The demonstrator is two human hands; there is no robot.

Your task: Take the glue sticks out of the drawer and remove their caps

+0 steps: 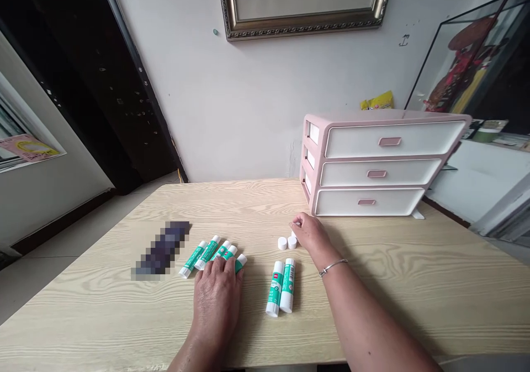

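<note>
My left hand (217, 292) is bent over several green-and-white glue sticks lying at the left centre of the table. Its thumb and fingers close around the rightmost glue stick (240, 262), whose white end pokes out past the index finger. The neighbouring glue sticks (208, 252) lie side by side, partly covered by the fingertips. At the middle of the table my right hand (309, 233) pinches a small white cap, mostly hidden by the fingers. Just beside it stand white caps (282, 243). Two more glue sticks (275, 289) lie together between my forearms.
A pink-and-white drawer unit (376, 174) stands at the back right, close to my right hand. On the left of the table lies a dark, pixelated object (163, 249). The wooden table (393, 283) meets a white wall with a framed picture (304, 30).
</note>
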